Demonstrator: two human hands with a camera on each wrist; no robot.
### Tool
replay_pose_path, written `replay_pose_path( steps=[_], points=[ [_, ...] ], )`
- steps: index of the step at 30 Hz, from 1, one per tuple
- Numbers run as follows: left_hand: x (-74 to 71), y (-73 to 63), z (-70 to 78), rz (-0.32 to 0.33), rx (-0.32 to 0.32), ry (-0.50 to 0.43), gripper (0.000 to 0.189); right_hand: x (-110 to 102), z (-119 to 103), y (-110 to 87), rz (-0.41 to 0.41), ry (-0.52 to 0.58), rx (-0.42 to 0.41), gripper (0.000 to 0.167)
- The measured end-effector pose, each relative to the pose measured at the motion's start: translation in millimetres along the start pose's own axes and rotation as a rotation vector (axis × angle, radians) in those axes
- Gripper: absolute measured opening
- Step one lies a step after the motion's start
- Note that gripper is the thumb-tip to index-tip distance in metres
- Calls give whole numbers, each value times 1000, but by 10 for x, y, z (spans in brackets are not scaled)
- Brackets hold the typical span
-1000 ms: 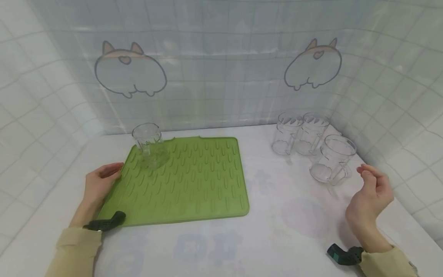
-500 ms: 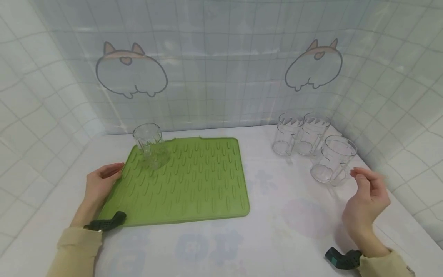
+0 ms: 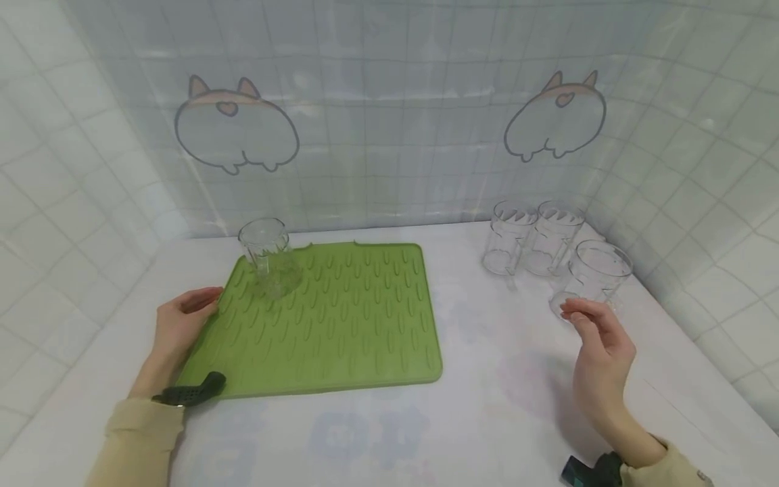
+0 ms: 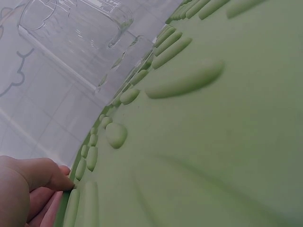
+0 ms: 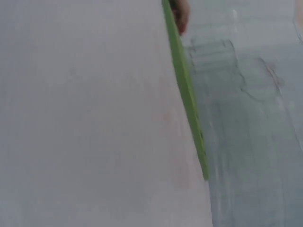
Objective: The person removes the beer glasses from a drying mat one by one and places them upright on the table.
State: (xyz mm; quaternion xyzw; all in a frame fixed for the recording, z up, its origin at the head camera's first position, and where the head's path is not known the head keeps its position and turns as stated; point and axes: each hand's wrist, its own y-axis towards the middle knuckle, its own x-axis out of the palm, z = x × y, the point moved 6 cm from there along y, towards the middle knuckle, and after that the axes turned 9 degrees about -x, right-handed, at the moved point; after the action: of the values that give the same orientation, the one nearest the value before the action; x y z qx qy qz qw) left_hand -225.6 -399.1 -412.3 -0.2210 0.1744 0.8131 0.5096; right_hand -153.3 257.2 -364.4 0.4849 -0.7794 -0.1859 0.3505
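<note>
A green ribbed drying mat point(image 3: 341, 338) lies on the white table, and a clear glass mug point(image 3: 266, 253) stands at its back left corner. My left hand point(image 3: 184, 318) pinches the mat's left edge; in the left wrist view its thumb point(image 4: 54, 179) lies at the rim, with the other fingers just outside. My right hand point(image 3: 602, 365) is above the right side of the table, fingers loosely bent towards the thumb, holding nothing. In the head view it overlaps the front of a wide clear glass mug point(image 3: 602, 260). The right wrist view does not show this hand.
Two narrower glass mugs point(image 3: 508, 233) stand side by side at the back right. Behind the table rises a tile-patterned wall covering point(image 3: 395, 135) with cartoon drawings, and similar panels flank both sides.
My right hand has moved left, from beside the wide mug's handle to in front of the mug. The left hand stays at the mat's edge; the view shifts slightly.
</note>
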Motion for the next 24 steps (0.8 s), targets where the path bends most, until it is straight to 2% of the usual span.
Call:
replay_pose_path(
  steps=[2,6,11,17,24],
  points=[
    [13,0,-5,-2,-4,5,42,87,-1,-16,-54,11,42,19],
    [21,1,-6,2,-9,5,42,232,-7,-43,-89,-10,115,19],
    [5,-16,3,11,1,-3,42,412,12,-72,-121,-110,214,20],
    [3,-20,-5,10,7,-5,42,701,52,-169,-304,-192,329,21],
    [9,-11,7,11,0,12,41,1151,106,-326,-491,-172,442,24]
  ],
)
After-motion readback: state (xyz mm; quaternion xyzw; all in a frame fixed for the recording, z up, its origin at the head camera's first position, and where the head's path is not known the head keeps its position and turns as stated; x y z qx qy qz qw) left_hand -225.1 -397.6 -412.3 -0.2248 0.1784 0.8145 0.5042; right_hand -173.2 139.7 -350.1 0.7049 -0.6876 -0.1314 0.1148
